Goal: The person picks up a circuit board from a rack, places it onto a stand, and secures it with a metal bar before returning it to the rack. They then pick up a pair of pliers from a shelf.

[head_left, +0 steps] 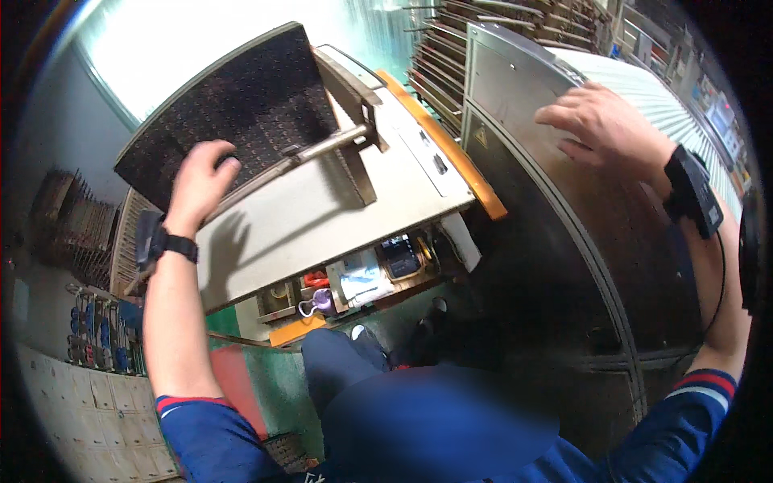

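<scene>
My left hand (201,183) is raised at the lower left edge of a tilted dark panel (250,101). Its thumb and index finger are apart, and no held object shows; whether it touches the panel I cannot tell. The panel leans on a metal stand with a round bar (326,146) along its lower side, above a white worktop (282,241). Over on the right, my right hand (600,125) is in front of a steel cabinet (515,76), fingers spread and nothing in them. Each wrist wears a black strapped device.
An orange strip (451,153) edges the worktop's right side. Beneath it, an open shelf holds a purple cup (320,303), papers and a dark tray (403,256). Racks of rods (439,56) stand behind. White lockers (88,410) are at lower left.
</scene>
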`<act>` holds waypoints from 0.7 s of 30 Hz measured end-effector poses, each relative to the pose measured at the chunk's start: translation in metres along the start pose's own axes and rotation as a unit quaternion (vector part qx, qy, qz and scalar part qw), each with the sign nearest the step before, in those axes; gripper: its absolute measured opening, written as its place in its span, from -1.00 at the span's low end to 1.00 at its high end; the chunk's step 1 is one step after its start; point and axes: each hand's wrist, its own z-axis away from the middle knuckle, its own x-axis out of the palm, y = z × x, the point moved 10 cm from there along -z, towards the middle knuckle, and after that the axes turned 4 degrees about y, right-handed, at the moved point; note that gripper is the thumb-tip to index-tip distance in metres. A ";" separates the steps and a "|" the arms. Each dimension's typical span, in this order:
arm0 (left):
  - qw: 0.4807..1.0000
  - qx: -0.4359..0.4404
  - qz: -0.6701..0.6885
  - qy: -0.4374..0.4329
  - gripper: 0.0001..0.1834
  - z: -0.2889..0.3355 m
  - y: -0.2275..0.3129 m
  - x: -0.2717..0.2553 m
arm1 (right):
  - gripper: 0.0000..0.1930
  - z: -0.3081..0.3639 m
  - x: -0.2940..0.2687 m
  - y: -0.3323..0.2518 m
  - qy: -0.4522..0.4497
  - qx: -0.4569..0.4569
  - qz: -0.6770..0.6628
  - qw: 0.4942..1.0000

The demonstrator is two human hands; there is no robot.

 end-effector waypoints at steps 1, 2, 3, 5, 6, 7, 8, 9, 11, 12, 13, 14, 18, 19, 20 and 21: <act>0.996 -0.030 0.012 -0.082 -0.60 0.005 -0.017 0.021 | -0.67 -0.003 0.001 0.000 -0.008 0.011 -0.007 1.000; 0.981 -0.068 0.059 -0.169 -0.58 0.010 -0.019 0.038 | -0.66 -0.005 0.003 0.000 -0.016 0.002 -0.003 1.000; 0.955 -0.108 0.107 -0.253 -0.55 0.019 -0.018 0.056 | -0.66 -0.006 0.003 -0.002 -0.009 -0.012 -0.004 1.000; 0.980 -0.023 0.089 -0.175 -0.51 0.006 0.000 0.043 | -0.73 0.003 0.003 0.005 -0.056 0.014 -0.020 0.998; 0.983 -0.021 0.093 -0.157 -0.50 0.004 0.001 0.040 | -0.76 0.003 -0.004 0.003 -0.029 0.005 -0.026 0.999; 0.985 -0.015 0.099 -0.139 -0.48 0.000 0.001 0.039 | -0.79 0.003 -0.012 -0.001 -0.005 -0.001 -0.031 0.999; 0.983 -0.026 0.096 -0.152 -0.48 0.005 -0.004 0.043 | -0.82 -0.001 -0.009 -0.002 0.002 0.000 -0.033 0.999; 0.982 -0.027 0.099 -0.160 -0.48 0.004 -0.005 0.046 | -0.82 0.001 -0.010 -0.004 0.010 -0.015 -0.037 0.999; 0.980 -0.018 0.107 -0.169 -0.47 0.002 0.000 0.046 | -0.81 0.009 0.001 0.012 -0.014 0.023 -0.061 0.998; 0.981 -0.027 0.108 -0.159 -0.47 0.001 -0.001 0.043 | -0.81 0.011 0.004 0.014 -0.008 0.010 -0.066 0.998; 0.982 -0.032 0.112 -0.151 -0.47 0.002 -0.001 0.043 | -0.79 0.013 0.009 0.019 -0.017 0.019 -0.057 0.998; 0.981 -0.041 0.117 -0.150 -0.44 0.004 0.000 0.040 | -0.78 0.013 0.013 0.022 -0.027 0.028 -0.048 0.998; 0.983 -0.019 0.108 -0.146 -0.45 0.005 -0.008 0.042 | -0.77 0.002 0.018 0.018 -0.030 0.024 -0.050 0.998; 0.983 -0.014 0.116 -0.142 -0.46 0.002 -0.006 0.045 | -0.76 0.008 0.022 0.025 -0.036 0.030 -0.042 0.998; 0.984 -0.013 0.108 -0.139 -0.45 0.000 -0.006 0.047 | -0.75 0.011 0.025 0.028 -0.041 0.034 -0.037 0.998; 0.983 -0.004 0.118 -0.139 -0.46 -0.002 -0.006 0.048 | -0.75 0.013 0.023 0.026 -0.041 0.028 -0.039 0.998</act>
